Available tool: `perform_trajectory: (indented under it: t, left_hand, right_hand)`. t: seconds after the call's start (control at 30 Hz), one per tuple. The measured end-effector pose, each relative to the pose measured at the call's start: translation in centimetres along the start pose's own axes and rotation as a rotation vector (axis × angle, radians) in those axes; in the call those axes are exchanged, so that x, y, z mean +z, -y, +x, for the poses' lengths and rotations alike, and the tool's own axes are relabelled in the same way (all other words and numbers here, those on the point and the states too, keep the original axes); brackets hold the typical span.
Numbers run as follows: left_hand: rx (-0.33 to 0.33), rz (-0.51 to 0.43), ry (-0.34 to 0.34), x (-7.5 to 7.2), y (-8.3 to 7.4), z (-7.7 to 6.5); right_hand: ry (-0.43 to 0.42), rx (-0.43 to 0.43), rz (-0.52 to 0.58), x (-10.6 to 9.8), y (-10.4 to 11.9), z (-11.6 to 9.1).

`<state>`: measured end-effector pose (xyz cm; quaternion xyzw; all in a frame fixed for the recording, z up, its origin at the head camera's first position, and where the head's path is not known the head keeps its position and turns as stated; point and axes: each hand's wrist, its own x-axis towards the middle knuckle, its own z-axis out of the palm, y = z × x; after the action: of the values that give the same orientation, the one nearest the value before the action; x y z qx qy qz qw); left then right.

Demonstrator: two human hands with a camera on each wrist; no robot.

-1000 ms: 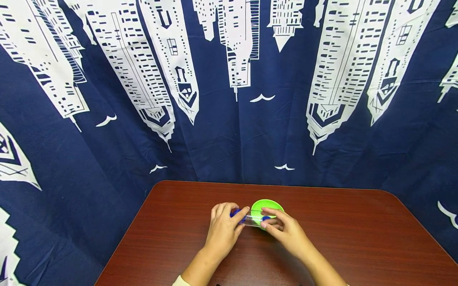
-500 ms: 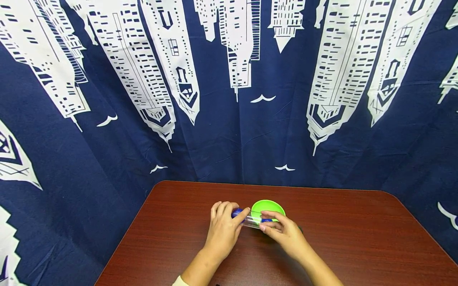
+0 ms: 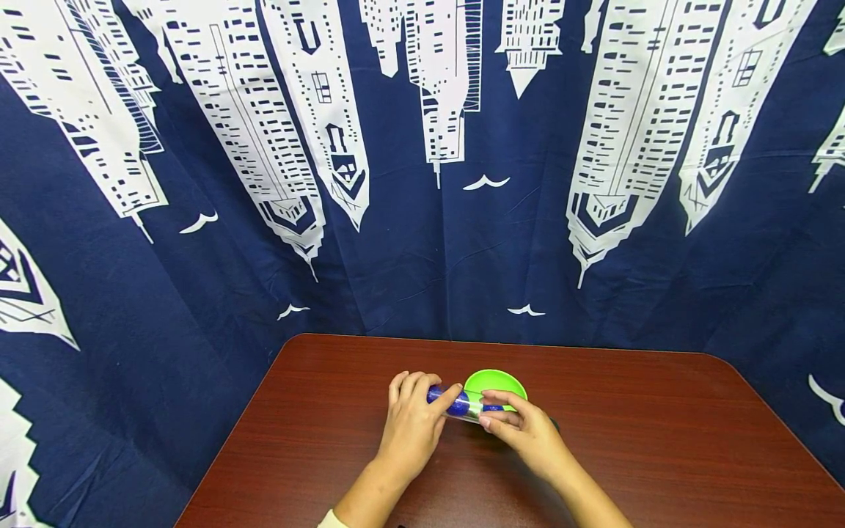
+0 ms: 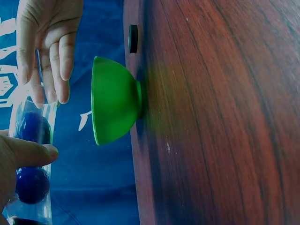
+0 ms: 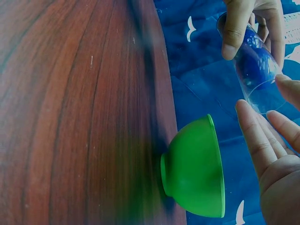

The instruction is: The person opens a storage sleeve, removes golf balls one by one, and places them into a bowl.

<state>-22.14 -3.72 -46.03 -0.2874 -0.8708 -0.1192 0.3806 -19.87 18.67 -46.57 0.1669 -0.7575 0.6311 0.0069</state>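
Observation:
My left hand [image 3: 414, 422] grips a clear tube [image 4: 44, 190] lying roughly level above the tabletop. Blue balls [image 4: 32, 185] sit inside it, one on either side of my thumb in the left wrist view. A black end [image 4: 29, 221] shows at the tube's near end there. My right hand [image 5: 281, 173] is at the tube's open mouth, its fairly straight fingertips right at the rim. A patch of blue also shows between the right fingers in the head view. Just below and behind the tube stands a green bowl [image 5: 194, 171], upright on the table.
A small dark disc [image 4: 133, 38] lies on the table beside the bowl, partly hidden by the right hand in the head view. The brown wooden table [image 3: 317, 440] ends at a navy curtain [image 3: 409, 293] printed with white buildings.
The blue balls in the tube have slid right, toward its mouth. Both hands have hardly moved, and the dark disc has come into sight beside the right hand.

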Motion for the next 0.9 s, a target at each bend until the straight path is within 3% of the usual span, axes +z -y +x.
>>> perform_trajectory:
  t: [0.9]
  left_hand:
    - [-0.003, -0.004, -0.020, 0.12, -0.05, 0.07]
  right_hand:
    - [-0.021, 0.053, -0.039, -0.03, 0.26, -0.24]
